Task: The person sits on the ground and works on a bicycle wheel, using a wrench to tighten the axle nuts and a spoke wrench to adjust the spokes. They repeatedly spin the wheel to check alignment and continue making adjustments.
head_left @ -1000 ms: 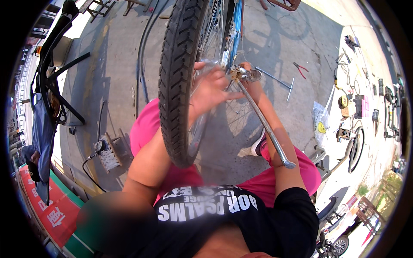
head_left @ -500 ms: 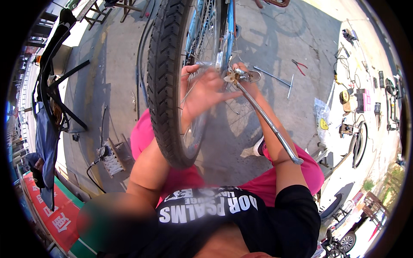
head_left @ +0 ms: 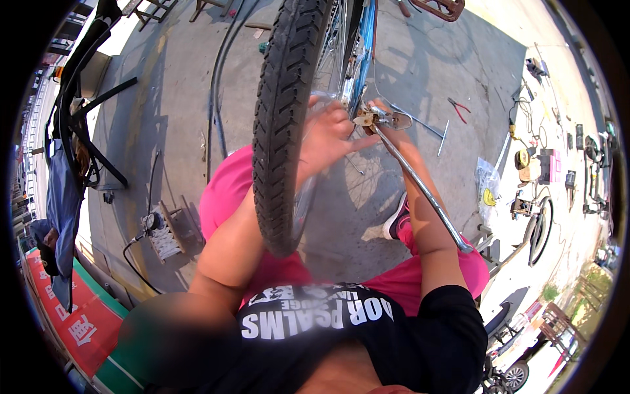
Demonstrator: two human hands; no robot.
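A bicycle's rear wheel with a black knobbly tyre (head_left: 281,131) stands upright before me, joined to a blue frame (head_left: 365,49). My left arm passes behind the tyre. My left hand (head_left: 327,136) is beside the spokes near the axle, its fingers bent and its thumb stretched towards a kickstand bracket. No held thing shows in it. My right hand (head_left: 392,135) is closed at the bracket end of the chrome kickstand (head_left: 428,187), its fingers partly hidden behind the rusty bracket and spring. The kickstand's leg slants back towards my right knee.
On the concrete to the right lie a T-shaped wrench (head_left: 443,136), red-handled pliers (head_left: 459,109) and a clear plastic bag (head_left: 487,190). Several tools and parts are spread farther right. A floor pump (head_left: 156,223) is at the left, near a black metal frame (head_left: 79,125).
The wheel, bracket and both hands appear farther right in the picture. My left hand's fingers have bent more, and its blur has lessened. The right hand stays at the kickstand bracket.
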